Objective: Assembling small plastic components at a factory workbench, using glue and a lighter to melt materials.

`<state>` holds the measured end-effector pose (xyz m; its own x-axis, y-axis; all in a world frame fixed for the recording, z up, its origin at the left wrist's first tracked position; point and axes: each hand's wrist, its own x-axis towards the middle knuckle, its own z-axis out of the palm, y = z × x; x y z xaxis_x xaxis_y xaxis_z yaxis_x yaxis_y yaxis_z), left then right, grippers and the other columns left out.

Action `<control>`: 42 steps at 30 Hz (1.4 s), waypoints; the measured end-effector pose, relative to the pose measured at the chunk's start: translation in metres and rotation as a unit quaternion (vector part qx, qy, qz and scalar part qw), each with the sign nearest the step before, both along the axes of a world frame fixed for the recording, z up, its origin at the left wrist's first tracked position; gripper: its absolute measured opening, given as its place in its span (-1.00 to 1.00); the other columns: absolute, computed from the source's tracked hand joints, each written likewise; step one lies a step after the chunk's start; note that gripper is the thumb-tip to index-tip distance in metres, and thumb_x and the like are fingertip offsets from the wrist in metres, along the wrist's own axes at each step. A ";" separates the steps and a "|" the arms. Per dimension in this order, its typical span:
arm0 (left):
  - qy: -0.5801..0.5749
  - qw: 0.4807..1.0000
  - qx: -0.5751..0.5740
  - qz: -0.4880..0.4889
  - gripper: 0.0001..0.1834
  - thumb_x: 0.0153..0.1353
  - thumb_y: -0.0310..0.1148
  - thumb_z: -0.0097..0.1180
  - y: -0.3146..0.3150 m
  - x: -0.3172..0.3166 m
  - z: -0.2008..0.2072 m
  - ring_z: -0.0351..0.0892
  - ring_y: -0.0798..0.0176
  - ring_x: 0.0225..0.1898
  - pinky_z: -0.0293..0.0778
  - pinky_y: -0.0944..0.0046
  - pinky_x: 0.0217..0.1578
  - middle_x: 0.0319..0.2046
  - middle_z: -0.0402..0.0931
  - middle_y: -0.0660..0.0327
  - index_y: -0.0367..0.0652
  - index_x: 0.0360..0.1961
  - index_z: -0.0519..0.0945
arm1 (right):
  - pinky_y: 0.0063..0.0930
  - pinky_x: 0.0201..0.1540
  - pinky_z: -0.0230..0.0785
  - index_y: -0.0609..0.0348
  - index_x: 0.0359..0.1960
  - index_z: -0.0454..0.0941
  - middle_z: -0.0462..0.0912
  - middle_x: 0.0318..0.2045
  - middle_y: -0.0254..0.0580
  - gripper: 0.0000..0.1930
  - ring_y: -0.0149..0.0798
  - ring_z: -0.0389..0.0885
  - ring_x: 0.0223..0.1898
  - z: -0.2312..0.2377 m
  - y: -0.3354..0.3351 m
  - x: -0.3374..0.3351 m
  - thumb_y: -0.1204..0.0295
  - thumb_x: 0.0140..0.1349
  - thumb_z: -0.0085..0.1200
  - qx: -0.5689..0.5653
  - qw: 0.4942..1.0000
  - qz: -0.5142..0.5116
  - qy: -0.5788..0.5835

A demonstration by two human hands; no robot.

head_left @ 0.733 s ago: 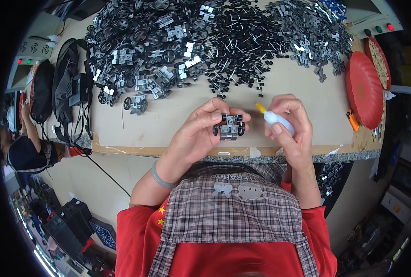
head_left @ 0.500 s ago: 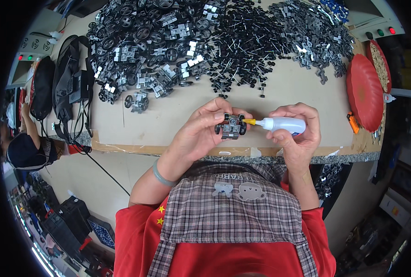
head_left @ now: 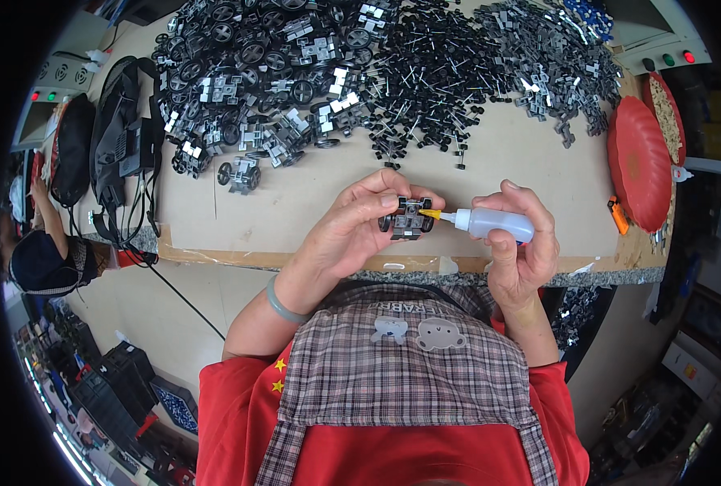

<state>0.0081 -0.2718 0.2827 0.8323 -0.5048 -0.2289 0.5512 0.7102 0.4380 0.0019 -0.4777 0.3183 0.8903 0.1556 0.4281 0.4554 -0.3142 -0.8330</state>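
Observation:
Between the thumb and fingers of my left hand [head_left: 354, 223] is a small grey toy car chassis [head_left: 409, 223] with black wheels. My right hand [head_left: 524, 243] is closed around a translucent white squeeze bottle [head_left: 494, 224]. The bottle's yellow nozzle tip [head_left: 432, 214] points left and meets the chassis near its upper right part; whether liquid comes out is too small to see. Both hands are above the front part of the table [head_left: 296, 211].
Heaped at the back are wheeled chassis [head_left: 255, 73], black wheel axles [head_left: 433, 73] and grey plastic parts [head_left: 551, 61]. A red scalloped tray [head_left: 641, 166] and an orange lighter [head_left: 617, 215] lie right. A black bag [head_left: 121, 154] lies left. Another person [head_left: 49, 259] sits at far left.
The bottle has tilted a little, its nozzle now slanting across the chassis's right side. My right hand has shifted slightly with it. The chassis is still in my left hand, almost in place.

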 end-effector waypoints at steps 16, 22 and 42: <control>0.001 1.000 -0.008 -0.005 -0.88 0.21 -0.36 0.03 0.000 0.000 -0.002 0.54 0.18 -0.05 0.42 0.21 0.05 -0.06 0.50 -0.10 -0.09 -0.23 0.48 | -0.46 -0.32 0.48 0.37 0.01 0.40 0.64 -0.37 0.02 -0.57 -0.20 0.65 -0.35 0.000 0.001 0.001 0.30 0.21 0.13 -0.024 1.000 -0.002 -0.010; 0.000 1.000 -0.007 0.000 -0.88 0.22 -0.37 0.03 -0.001 0.000 -0.001 0.54 0.16 -0.05 0.42 0.19 0.06 -0.07 0.51 -0.10 -0.11 -0.23 0.47 | -0.47 -0.32 0.47 0.36 -0.01 0.41 0.64 -0.37 0.02 -0.57 -0.21 0.64 -0.35 0.000 0.002 0.002 0.30 0.20 0.14 -0.026 1.000 -0.005 -0.005; -0.018 0.998 0.054 0.002 -0.74 0.22 -0.34 0.01 -0.005 0.002 0.003 0.52 -0.03 -0.01 0.52 0.10 -0.05 -0.04 0.46 -0.10 -0.24 -0.11 0.45 | -0.54 -0.36 0.47 0.31 -0.04 0.36 0.60 -0.26 -0.04 -0.71 -0.32 0.59 -0.43 -0.011 -0.008 0.011 0.46 0.26 0.05 0.204 0.968 -0.001 0.149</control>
